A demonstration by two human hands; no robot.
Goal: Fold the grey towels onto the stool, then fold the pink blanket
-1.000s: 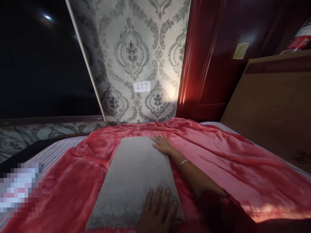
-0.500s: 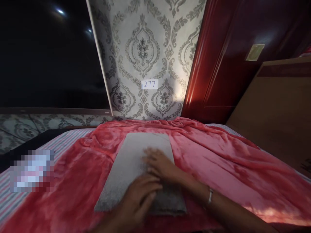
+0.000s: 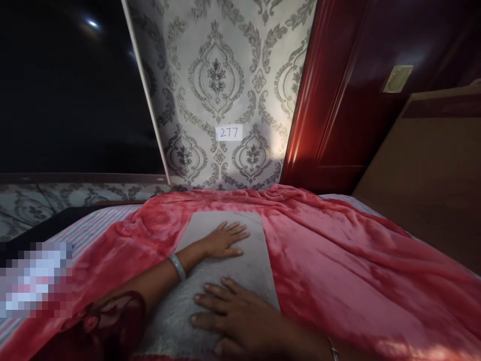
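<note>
On the bed, our hands have swapped places. Our left hand (image 3: 221, 240) now lies flat and open near the far end of the folded grey fuzzy cloth (image 3: 240, 265), and our right hand (image 3: 233, 313) lies flat and open near our end. We hold nothing; both press the cloth down on the soft pink-red blanket (image 3: 338, 260), smoothing it.

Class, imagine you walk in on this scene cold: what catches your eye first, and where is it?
First the bright red blanket spread across the bed, with a grey folded cloth lying on its middle. Both hands press flat on that cloth: the left hand farther away, the right hand nearer. Behind, a small label reading 277 sits on patterned wallpaper.
</note>
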